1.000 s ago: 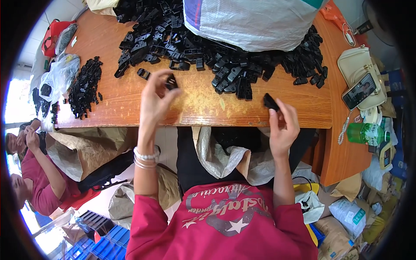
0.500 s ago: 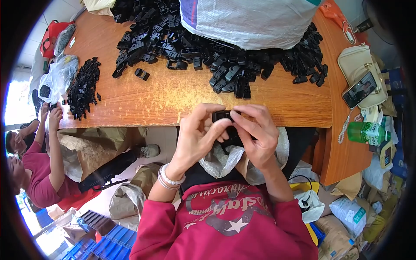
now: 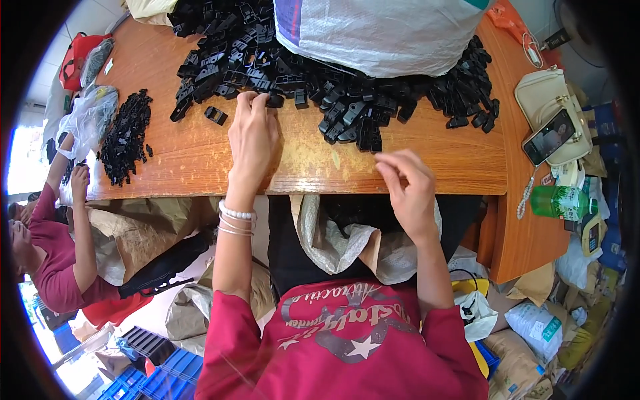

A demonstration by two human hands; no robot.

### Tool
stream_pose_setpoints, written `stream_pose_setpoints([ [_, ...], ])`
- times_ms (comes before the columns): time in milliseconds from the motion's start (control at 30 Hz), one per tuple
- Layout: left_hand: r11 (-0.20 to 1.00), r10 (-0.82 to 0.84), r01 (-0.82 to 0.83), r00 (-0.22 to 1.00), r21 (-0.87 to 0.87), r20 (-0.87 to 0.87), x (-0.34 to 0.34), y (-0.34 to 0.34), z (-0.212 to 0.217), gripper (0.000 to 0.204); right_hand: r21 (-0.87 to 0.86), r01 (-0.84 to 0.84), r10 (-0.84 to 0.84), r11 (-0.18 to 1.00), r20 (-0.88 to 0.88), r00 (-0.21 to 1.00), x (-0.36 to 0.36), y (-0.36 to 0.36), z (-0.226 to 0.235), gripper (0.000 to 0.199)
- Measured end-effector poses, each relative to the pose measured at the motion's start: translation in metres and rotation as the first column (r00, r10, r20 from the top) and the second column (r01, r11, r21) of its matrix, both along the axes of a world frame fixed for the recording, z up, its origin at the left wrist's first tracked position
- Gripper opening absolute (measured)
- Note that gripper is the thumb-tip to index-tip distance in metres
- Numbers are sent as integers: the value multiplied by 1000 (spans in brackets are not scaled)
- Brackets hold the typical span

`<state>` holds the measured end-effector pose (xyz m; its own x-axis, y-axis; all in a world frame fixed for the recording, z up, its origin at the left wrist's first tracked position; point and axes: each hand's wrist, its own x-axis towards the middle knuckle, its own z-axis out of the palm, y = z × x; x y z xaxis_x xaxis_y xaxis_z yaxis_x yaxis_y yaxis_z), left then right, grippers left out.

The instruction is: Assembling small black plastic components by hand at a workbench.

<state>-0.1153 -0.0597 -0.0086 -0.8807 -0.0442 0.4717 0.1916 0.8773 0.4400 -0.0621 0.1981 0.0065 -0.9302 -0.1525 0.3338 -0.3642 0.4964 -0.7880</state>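
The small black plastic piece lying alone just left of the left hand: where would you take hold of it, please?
Pinch the lone black piece across its two long sides, fingers coming from above. It lies flat on the wooden table, apart from the pile of black parts, with bare wood around it, so the left hand has room.

Bright, even daylight fills the scene, strongest at the far left rim beyond the left hand's grip (image 3: 253,137), where a window patch is blown out to white. The wooden desk (image 3: 200,157) shows a soft sheen and only faint shadows beneath both hands, the right hand (image 3: 407,183) slightly blurred at the fingertips. Fisheye distortion bends the desk's edges, and a black vignette swallows the corners
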Motion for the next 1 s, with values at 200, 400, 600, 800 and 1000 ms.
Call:
stream_pose_setpoints([
  [200, 953, 51, -19, 994, -303, 99, 3, -10, 7, 23, 236, 102, -77, 966, -115, 990, -19, -13, -3, 31],
  [400, 946, -60, -33, 959, 323, 276, 36, 4, 25, 34, 360, 24, 40, 933, -169, 985, -18, 2, -14, 37],
  [600, 437, -499, -4, 831, 899, 246, 81, 43, 13, 30, 302, -7, 97, 953, -285, 954, -9, 6, -10, 29],
  [800, 435, -596, -14, 745, 900, 300, 90, 69, 14, 35, -104, -210, 190, 972, -170, 967, 14, -4, -1, 25],
  [1000, 576, -639, 49, 649, 816, 412, 86, 63, 27, 32, -26, -264, 251, 964, -244, 937, 13, -3, 1, 25],
])
